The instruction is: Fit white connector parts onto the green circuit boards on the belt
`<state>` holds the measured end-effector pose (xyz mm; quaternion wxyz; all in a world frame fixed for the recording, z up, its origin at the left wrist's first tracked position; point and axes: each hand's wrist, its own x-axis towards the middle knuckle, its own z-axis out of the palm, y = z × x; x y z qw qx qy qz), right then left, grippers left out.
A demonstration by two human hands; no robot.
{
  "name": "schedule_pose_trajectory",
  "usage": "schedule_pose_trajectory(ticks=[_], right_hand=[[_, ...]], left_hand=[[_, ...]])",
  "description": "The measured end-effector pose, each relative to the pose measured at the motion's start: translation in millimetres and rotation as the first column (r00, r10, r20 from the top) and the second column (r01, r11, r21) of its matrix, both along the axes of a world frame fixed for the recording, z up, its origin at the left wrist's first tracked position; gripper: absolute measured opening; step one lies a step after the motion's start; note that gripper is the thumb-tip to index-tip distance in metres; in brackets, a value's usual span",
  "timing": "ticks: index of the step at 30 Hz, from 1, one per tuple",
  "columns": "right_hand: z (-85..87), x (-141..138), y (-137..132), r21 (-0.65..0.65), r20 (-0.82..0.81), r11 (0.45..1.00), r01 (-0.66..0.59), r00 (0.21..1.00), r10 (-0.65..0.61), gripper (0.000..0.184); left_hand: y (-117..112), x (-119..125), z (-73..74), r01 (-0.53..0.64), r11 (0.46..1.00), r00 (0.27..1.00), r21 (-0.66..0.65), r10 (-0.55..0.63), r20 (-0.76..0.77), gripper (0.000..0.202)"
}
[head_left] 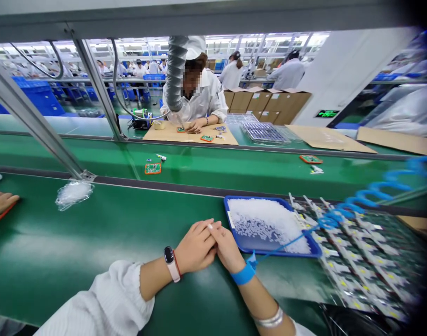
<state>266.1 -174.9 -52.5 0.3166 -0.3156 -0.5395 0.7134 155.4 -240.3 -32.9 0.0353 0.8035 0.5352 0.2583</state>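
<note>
My left hand (195, 246) and my right hand (228, 246) meet at the fingertips just above the green work surface, left of a blue tray (313, 252). The fingers of both hands are bent and pressed together. Anything between them is hidden. A watch strap circles my left wrist, and a blue wrist strap (244, 274) with a coiled cord (357, 203) is on my right. The tray holds a heap of small white pieces (266, 217). To its right lie rows of small white parts with wires (357, 256).
A clear bag of white pieces (74, 192) lies at left, near another person's hand (1, 203). On the green belt (227, 168) sit orange-edged circuit boards (153, 168) and small white parts. Across it, a person (213, 93) works at cardboard. A metal post (41, 112) stands left.
</note>
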Motion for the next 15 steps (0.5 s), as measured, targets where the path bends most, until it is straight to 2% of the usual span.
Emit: schedule_pose_trajectory(ticks=[4,9,12,15], right_hand=[[14.2,0.6,0.2,0.112,0.038,0.993,0.03,0.999,-0.034,0.037],[21.9,1.8,0.5,0.216,0.1,0.974,0.068,0.991,-0.091,0.042],[17.5,4.7,1.4,0.341,0.178,0.938,0.059,0.976,-0.126,0.037],[13.5,7.4,2.0,0.483,0.227,0.875,0.027,0.962,-0.154,0.03]], left_hand=[[-0.2,0.6,-0.1,0.0,1.0,0.999,0.031,-0.002,0.04,0.05],[0.0,0.6,-5.8,0.005,0.999,0.995,-0.042,-0.009,-0.102,0.064],[0.3,-0.9,-12.2,-0.015,0.998,0.987,-0.067,0.004,-0.159,0.066],[0.7,-2.6,-18.7,-0.027,0.997,0.987,-0.067,0.016,-0.159,0.064]])
